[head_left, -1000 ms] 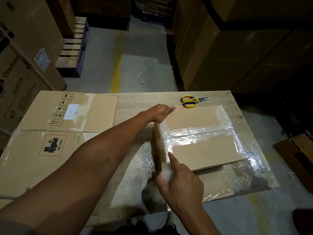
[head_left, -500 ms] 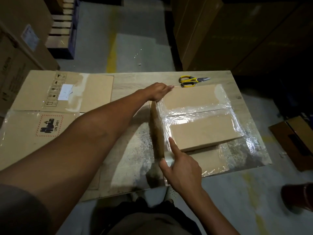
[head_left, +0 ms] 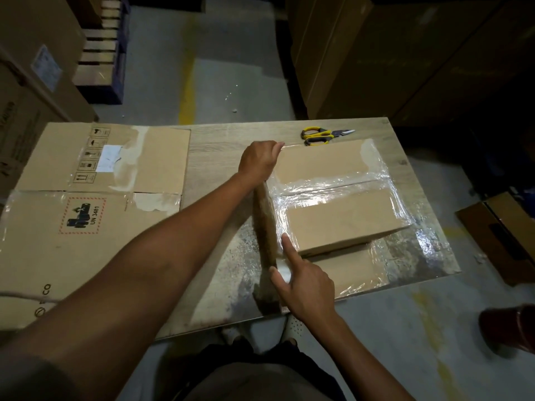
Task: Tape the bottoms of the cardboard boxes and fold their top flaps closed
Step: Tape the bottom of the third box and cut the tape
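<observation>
Curled over the far end of the roll of clear tape [head_left: 265, 224], the left hand [head_left: 259, 162] held it down at the far left corner of the box [head_left: 341, 218]. The right hand [head_left: 304, 285] seemed to clamp the near end between thumb and bent fingers, with its index finger [head_left: 288, 244] laid straight on the film at the box's left edge. The roll lay along that edge, touching it. Shiny film covered the middle seam of the box's upturned face and spilled onto the wooden table [head_left: 220, 146] to the right. The step appeared to be laying tape across that face. Doing it well would have meant keeping the roll square to the seam, holding both ends level and the pull even, so no more wrinkles formed like those near the seam, then rubbing the film flat before cutting. By count there were two hands, one roll, one box in work and one pair of yellow-handled scissors [head_left: 321, 136] just beyond the box. One flattened carton [head_left: 95, 198] marked UN 3481 lay at the left. The dark stacked cartons behind could not be counted.
</observation>
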The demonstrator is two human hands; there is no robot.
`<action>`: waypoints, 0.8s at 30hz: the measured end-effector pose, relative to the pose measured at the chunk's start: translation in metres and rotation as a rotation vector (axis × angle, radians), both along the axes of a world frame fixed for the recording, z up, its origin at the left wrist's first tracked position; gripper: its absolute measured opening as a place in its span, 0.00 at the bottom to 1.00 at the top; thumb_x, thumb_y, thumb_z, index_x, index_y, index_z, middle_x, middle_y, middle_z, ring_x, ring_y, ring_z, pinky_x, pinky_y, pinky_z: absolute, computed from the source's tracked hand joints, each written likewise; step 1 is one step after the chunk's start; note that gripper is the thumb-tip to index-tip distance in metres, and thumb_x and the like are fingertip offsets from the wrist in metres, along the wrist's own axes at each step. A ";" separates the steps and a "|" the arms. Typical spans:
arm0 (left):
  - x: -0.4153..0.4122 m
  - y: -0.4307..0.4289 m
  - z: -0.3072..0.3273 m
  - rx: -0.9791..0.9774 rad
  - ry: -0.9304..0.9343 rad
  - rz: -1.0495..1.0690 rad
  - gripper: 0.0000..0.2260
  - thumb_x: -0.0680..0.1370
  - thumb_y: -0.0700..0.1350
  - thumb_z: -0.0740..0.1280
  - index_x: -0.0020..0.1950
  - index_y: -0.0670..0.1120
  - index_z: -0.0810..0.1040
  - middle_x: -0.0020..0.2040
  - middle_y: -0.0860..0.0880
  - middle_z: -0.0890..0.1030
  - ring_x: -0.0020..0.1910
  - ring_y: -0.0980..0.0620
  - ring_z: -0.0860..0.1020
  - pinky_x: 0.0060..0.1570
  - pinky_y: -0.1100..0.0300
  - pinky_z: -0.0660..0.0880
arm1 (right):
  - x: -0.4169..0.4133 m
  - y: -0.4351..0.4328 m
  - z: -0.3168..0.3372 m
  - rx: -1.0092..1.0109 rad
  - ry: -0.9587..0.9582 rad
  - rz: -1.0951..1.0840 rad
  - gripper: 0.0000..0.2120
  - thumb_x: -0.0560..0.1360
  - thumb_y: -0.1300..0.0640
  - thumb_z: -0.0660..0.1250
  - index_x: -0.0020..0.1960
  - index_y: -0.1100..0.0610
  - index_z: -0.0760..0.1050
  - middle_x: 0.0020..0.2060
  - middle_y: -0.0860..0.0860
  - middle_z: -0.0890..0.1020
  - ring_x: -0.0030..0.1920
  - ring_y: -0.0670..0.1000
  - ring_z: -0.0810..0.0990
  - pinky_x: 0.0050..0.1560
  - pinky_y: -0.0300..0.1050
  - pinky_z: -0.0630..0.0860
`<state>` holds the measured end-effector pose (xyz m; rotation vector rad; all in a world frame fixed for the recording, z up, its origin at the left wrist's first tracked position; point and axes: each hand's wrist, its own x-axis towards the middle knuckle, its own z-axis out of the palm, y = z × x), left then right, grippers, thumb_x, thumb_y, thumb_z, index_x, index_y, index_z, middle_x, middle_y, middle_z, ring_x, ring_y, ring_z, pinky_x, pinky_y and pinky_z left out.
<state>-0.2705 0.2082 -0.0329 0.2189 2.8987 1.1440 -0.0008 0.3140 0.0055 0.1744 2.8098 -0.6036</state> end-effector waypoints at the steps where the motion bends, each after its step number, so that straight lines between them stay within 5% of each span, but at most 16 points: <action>1: 0.006 0.002 0.000 0.029 -0.017 0.015 0.22 0.84 0.54 0.54 0.50 0.40 0.81 0.51 0.40 0.82 0.52 0.40 0.79 0.43 0.56 0.67 | 0.000 0.000 -0.001 0.000 0.016 -0.002 0.39 0.69 0.27 0.40 0.79 0.34 0.46 0.49 0.48 0.83 0.48 0.52 0.82 0.46 0.47 0.78; 2: 0.012 0.004 0.000 0.033 -0.047 0.011 0.22 0.84 0.54 0.53 0.60 0.41 0.79 0.62 0.40 0.79 0.63 0.40 0.75 0.53 0.55 0.70 | 0.001 0.001 -0.003 0.003 0.028 -0.005 0.38 0.70 0.26 0.40 0.79 0.34 0.46 0.49 0.48 0.84 0.47 0.51 0.82 0.46 0.47 0.78; 4: 0.026 0.008 0.000 -0.016 -0.123 -0.005 0.25 0.85 0.54 0.52 0.78 0.41 0.62 0.80 0.43 0.57 0.79 0.44 0.53 0.75 0.51 0.57 | 0.002 0.003 -0.005 0.003 0.049 -0.011 0.37 0.71 0.25 0.40 0.78 0.33 0.46 0.48 0.47 0.84 0.48 0.51 0.82 0.46 0.46 0.77; 6: 0.043 0.013 -0.002 -0.042 -0.150 -0.019 0.31 0.85 0.56 0.53 0.81 0.41 0.47 0.81 0.46 0.39 0.80 0.45 0.38 0.78 0.48 0.47 | 0.002 0.005 -0.004 0.003 0.059 -0.006 0.35 0.73 0.25 0.43 0.78 0.33 0.47 0.47 0.47 0.84 0.48 0.51 0.82 0.45 0.46 0.76; 9: 0.072 0.016 -0.005 -0.019 -0.185 -0.034 0.35 0.84 0.59 0.53 0.80 0.44 0.39 0.79 0.49 0.30 0.78 0.47 0.32 0.77 0.41 0.50 | -0.001 0.007 -0.002 -0.002 0.044 0.004 0.29 0.79 0.32 0.49 0.78 0.33 0.48 0.48 0.49 0.84 0.51 0.52 0.82 0.47 0.47 0.75; 16: 0.134 0.031 -0.006 0.097 -0.212 0.063 0.36 0.82 0.62 0.52 0.81 0.45 0.39 0.76 0.55 0.25 0.80 0.44 0.41 0.76 0.38 0.52 | -0.005 0.020 -0.004 -0.029 0.069 0.118 0.27 0.83 0.52 0.52 0.79 0.37 0.49 0.36 0.50 0.79 0.40 0.54 0.80 0.37 0.46 0.66; 21: 0.169 0.041 -0.011 0.300 -0.236 0.204 0.29 0.83 0.61 0.49 0.81 0.55 0.42 0.80 0.57 0.37 0.80 0.54 0.43 0.76 0.40 0.54 | -0.007 0.034 -0.009 -0.123 -0.002 0.202 0.19 0.84 0.49 0.50 0.74 0.45 0.65 0.47 0.56 0.84 0.49 0.60 0.81 0.44 0.51 0.74; 24: 0.181 0.046 -0.008 0.372 -0.198 0.252 0.26 0.84 0.59 0.48 0.81 0.58 0.45 0.81 0.59 0.42 0.80 0.55 0.46 0.76 0.42 0.56 | -0.004 0.049 -0.014 -0.377 0.025 0.209 0.21 0.83 0.47 0.52 0.74 0.46 0.68 0.53 0.53 0.85 0.54 0.57 0.82 0.50 0.52 0.77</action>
